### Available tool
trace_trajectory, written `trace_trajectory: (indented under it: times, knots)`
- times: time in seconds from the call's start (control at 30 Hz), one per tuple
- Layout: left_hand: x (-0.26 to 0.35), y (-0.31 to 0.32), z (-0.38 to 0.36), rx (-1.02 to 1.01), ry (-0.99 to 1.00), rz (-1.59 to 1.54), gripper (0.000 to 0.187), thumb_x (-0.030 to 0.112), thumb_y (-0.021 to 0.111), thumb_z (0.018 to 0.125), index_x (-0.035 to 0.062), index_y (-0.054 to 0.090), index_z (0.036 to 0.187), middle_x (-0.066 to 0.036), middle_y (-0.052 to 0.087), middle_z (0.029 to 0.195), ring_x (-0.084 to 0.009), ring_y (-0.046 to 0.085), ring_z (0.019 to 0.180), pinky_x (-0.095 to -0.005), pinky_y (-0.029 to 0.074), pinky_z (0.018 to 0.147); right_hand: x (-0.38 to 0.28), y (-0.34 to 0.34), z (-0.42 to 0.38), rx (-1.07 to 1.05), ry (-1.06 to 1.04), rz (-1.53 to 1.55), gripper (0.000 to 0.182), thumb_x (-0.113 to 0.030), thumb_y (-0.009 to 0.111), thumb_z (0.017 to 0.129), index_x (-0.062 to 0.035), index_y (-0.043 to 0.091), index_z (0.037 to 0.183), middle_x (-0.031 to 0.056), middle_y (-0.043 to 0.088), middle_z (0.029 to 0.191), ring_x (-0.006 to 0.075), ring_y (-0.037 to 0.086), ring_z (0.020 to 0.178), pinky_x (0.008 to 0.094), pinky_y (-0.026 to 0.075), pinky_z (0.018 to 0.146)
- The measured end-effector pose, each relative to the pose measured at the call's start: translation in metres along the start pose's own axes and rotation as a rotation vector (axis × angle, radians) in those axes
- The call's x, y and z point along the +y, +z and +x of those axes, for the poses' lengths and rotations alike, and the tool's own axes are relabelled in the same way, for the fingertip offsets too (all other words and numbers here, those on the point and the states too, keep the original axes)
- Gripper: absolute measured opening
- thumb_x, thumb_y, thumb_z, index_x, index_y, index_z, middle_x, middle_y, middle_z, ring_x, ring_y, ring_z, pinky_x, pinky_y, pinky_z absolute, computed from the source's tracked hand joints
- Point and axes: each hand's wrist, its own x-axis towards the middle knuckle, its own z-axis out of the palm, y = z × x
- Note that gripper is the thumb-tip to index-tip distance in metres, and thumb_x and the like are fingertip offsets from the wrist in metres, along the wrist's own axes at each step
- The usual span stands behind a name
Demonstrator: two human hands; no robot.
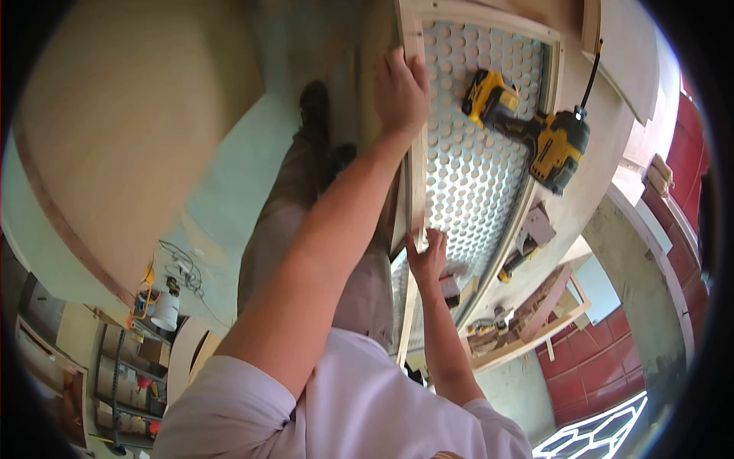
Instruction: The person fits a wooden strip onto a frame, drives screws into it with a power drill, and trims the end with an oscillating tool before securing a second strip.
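Observation:
A long wooden frame [417, 164] edges a perforated metal panel [470, 172] with rows of round holes. My left hand [401, 96] is closed over the frame's near rail towards its far end, fingers wrapped on the wood. Closer to my body, my right hand [428, 256] grips the same rail, its fingertips partly hidden. A yellow and black cordless drill [558, 145] with a long black bit lies across the panel and the frame's far rail, beyond both hands. A small dark red and white block [449, 291] lies beside my right wrist.
A large pale board [138, 99] fills the left side. Below it are a white and orange tool [166, 306] and a tangled cable [183, 264] on the floor. Another yellow-handled tool [508, 269] and wood offcuts [550, 302] lie to the right. Shelving [126, 382] stands at lower left.

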Motion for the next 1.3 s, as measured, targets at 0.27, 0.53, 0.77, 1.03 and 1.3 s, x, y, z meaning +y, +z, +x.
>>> trace_trajectory:
  times: [0.27, 0.53, 0.77, 1.03, 1.3]
  knots:
    - [-0.009, 0.007, -0.002, 0.039, 0.035, 0.012, 0.036, 0.029, 0.062, 0.099, 0.0004, 0.051, 0.117, -0.022, 0.057, 0.117, -0.0422, 0.061, 0.101, -0.0494, 0.053, 0.083, -0.006, 0.005, 0.008, -0.084, 0.003, -0.044, 0.027, -0.019, 0.08, 0.083, -0.006, 0.06, 0.094, 0.0117, 0.061, 0.089, 0.0338, 0.062, 0.084, 0.0461, 0.053, 0.071]
    - [-0.012, 0.009, -0.001, 0.062, 0.099, 0.046, 0.035, 0.025, 0.063, 0.097, 0.0, 0.051, 0.118, -0.021, 0.057, 0.117, -0.0411, 0.061, 0.103, -0.0483, 0.053, 0.085, -0.011, 0.003, 0.007, -0.115, 0.043, -0.035, 0.022, -0.02, 0.077, 0.086, -0.0064, 0.061, 0.092, 0.0124, 0.061, 0.086, 0.0353, 0.063, 0.081, 0.0473, 0.053, 0.067]
    - [-0.011, 0.008, 0.0, 0.052, 0.092, 0.02, 0.032, 0.023, 0.063, 0.097, -0.0004, 0.051, 0.116, -0.021, 0.057, 0.115, -0.0417, 0.06, 0.103, -0.0483, 0.052, 0.086, -0.023, -0.005, 0.021, -0.113, 0.029, -0.058, 0.019, -0.018, 0.078, 0.085, -0.0086, 0.062, 0.089, 0.0111, 0.061, 0.083, 0.035, 0.064, 0.075, 0.0475, 0.053, 0.063]
    - [-0.011, 0.009, 0.001, 0.046, 0.104, -0.021, 0.031, 0.021, 0.062, 0.097, -0.0017, 0.051, 0.115, -0.022, 0.057, 0.113, -0.0433, 0.059, 0.102, -0.0499, 0.05, 0.086, -0.024, -0.004, 0.028, -0.113, 0.004, -0.053, 0.012, -0.015, 0.076, 0.083, -0.015, 0.066, 0.089, 0.0098, 0.06, 0.082, 0.0355, 0.064, 0.074, 0.0479, 0.053, 0.061]
    - [-0.006, 0.004, 0.003, 0.025, 0.099, 0.023, 0.028, 0.019, 0.061, 0.098, -0.0016, 0.051, 0.115, -0.023, 0.058, 0.112, -0.0439, 0.06, 0.101, -0.0503, 0.051, 0.086, -0.021, -0.004, 0.025, -0.123, 0.019, -0.057, 0.014, -0.017, 0.076, 0.083, -0.0134, 0.064, 0.088, 0.0098, 0.061, 0.084, 0.0349, 0.065, 0.075, 0.0478, 0.054, 0.062]
